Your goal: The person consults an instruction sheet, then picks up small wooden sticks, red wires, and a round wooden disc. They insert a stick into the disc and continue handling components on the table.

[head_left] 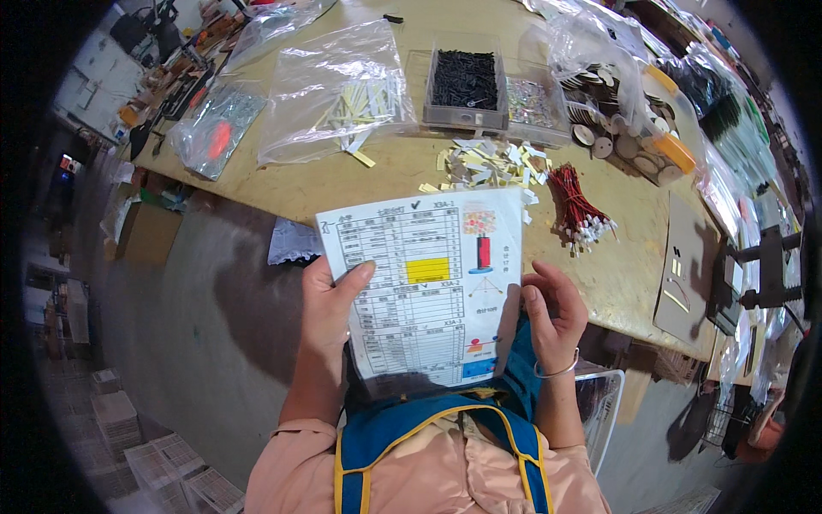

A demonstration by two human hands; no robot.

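A printed paper sheet [402,334] with tables, one yellow-marked block and small coloured pictures is held up in front of me, over the table's near edge. My left hand [330,300] grips its left side, thumb on the face and the other fingers hidden behind. At the right edge, my right hand [556,313] is loosely curled, thumb and fingers apart; I see no paper between them, and whether the fingertips touch the edge is unclear. Just beyond the sheet lie a pile of small white and yellow strips [488,163] and a bundle of red wires [575,197] with white connectors.
Across the wooden table [257,184] stand a box of small black parts [465,79], a tray of small clear-bagged parts [531,104] and a container of round discs [642,154]. A plastic bag [295,103] holds strips. Cardboard [682,265] lies by a black metal fixture [762,270].
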